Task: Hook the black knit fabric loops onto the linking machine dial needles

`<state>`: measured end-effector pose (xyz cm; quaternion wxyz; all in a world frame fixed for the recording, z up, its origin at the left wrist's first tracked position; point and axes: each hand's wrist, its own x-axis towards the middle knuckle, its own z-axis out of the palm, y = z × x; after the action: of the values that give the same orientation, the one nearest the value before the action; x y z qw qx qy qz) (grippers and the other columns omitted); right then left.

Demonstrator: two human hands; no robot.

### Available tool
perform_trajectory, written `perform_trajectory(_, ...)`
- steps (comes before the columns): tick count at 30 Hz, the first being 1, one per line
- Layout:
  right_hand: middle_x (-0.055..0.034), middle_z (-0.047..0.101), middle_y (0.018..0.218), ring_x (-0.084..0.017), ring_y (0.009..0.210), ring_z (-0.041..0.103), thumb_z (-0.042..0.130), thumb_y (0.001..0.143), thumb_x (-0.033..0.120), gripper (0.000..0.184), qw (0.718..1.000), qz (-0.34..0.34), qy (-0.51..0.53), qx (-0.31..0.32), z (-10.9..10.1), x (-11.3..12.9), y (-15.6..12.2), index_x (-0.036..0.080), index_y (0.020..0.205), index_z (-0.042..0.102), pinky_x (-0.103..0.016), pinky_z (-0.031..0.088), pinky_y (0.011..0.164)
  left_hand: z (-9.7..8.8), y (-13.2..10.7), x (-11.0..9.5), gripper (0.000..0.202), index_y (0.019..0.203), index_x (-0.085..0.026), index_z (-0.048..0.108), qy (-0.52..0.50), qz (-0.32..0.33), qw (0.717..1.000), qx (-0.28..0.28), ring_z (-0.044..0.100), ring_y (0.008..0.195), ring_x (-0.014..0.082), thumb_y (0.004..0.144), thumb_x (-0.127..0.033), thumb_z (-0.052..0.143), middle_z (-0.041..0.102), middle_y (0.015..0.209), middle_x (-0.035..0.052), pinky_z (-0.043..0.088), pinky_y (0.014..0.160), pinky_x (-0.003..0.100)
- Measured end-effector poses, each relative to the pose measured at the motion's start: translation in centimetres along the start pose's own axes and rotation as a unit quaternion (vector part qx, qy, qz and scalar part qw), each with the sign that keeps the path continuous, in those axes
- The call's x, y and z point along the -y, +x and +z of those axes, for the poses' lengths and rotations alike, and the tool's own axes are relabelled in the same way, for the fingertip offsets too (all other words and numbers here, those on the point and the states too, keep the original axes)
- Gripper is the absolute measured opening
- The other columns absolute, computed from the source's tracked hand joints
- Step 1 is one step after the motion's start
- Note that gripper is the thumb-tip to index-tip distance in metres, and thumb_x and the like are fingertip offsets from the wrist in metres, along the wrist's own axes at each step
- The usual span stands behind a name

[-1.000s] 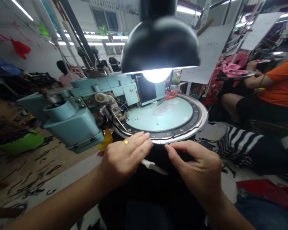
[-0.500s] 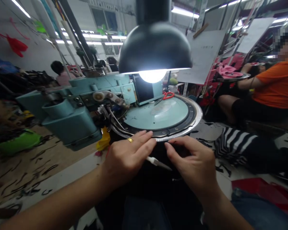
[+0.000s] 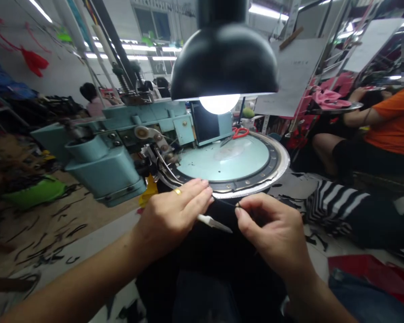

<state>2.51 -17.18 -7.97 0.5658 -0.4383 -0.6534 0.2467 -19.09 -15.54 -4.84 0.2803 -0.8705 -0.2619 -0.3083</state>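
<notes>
In front of me is a linking machine's round dial, its toothed metal ring (image 3: 230,195) running along the near edge. My left hand (image 3: 178,206), with a gold ring on one finger, presses its fingertips together at that rim. A small tool with a white handle and a pointed blade (image 3: 218,224) juts out from under this hand; how it is gripped is hidden. Slightly to the right and below the rim, my right hand (image 3: 272,224) pinches the edge of black knit fabric (image 3: 225,204) between thumb and forefinger. More dark fabric hangs below both hands.
Above the dial hangs a black lamp (image 3: 225,63) with its bulb lit. Red-handled scissors (image 3: 240,133) lie at the dial's back. The green machine head (image 3: 111,170) stands on the left. A person in an orange shirt (image 3: 397,121) sits at the right, near striped fabric (image 3: 336,202).
My right hand has drawn away from the toothed ring, pulling the black fabric edge toward me. My left hand has slid slightly left along the rim. The view has shifted a little.
</notes>
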Motion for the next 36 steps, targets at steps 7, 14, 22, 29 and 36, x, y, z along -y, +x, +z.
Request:
perform_trajectory(7,0.0011,0.072,0.068,-0.013,0.056,0.065,0.071,0.079,0.021,0.003,0.999,0.028,0.005,-0.024,1.1,-0.3,0.0,0.02,0.079,0.074,-0.021,0.051,0.052,0.0,-0.3,0.4,0.019,0.109,-0.007,0.068,-0.007,0.025,1.0,-0.008,0.074,0.101,0.0272,0.091,-0.012,0.062,0.075,0.111,0.0189,0.065,0.076,0.032)
perform_trajectory(14,0.0024,0.072,0.066,-0.012,0.056,0.064,0.073,0.079,0.018,0.003,0.997,0.011,0.0,-0.071,1.5,-0.1,-0.2,0.019,0.076,0.072,-0.02,0.052,0.055,0.8,0.0,0.0,0.018,0.107,-0.008,0.067,-0.012,0.026,0.999,-0.02,0.075,0.098,0.0266,0.09,-0.014,0.065,0.076,0.108,0.0179,0.064,0.074,0.032)
perform_trajectory(22,0.0047,0.068,0.064,-0.008,0.053,0.06,0.074,0.079,0.017,0.007,0.996,-0.012,-0.013,-0.093,2.0,-0.6,0.1,0.019,0.074,0.071,-0.017,0.048,0.054,0.7,0.4,0.4,0.016,0.105,-0.008,0.069,-0.003,0.056,0.998,-0.014,0.075,0.095,0.0231,0.091,-0.014,0.061,0.076,0.106,0.0167,0.061,0.075,0.026)
perform_trajectory(29,0.0055,0.064,0.063,-0.008,0.05,0.056,0.077,0.079,0.025,0.013,0.985,-0.034,-0.076,-0.152,2.1,-1.8,-0.4,0.019,0.077,0.066,-0.018,0.046,0.052,1.1,0.9,-0.5,0.017,0.105,-0.009,0.068,0.008,0.034,0.999,-0.015,0.075,0.092,0.0248,0.093,-0.019,0.062,0.077,0.107,0.0156,0.062,0.069,0.029)
perform_trajectory(36,0.001,0.065,0.079,-0.009,0.055,0.053,0.065,0.078,0.015,0.007,0.997,0.012,-0.065,0.025,-1.3,-3.1,-1.4,0.021,0.074,0.065,-0.021,0.042,0.052,0.8,1.4,-1.1,0.013,0.099,-0.009,0.069,0.037,0.006,0.999,-0.014,0.074,0.081,0.0223,0.09,-0.018,0.066,0.077,0.095,0.0104,0.059,0.061,0.028)
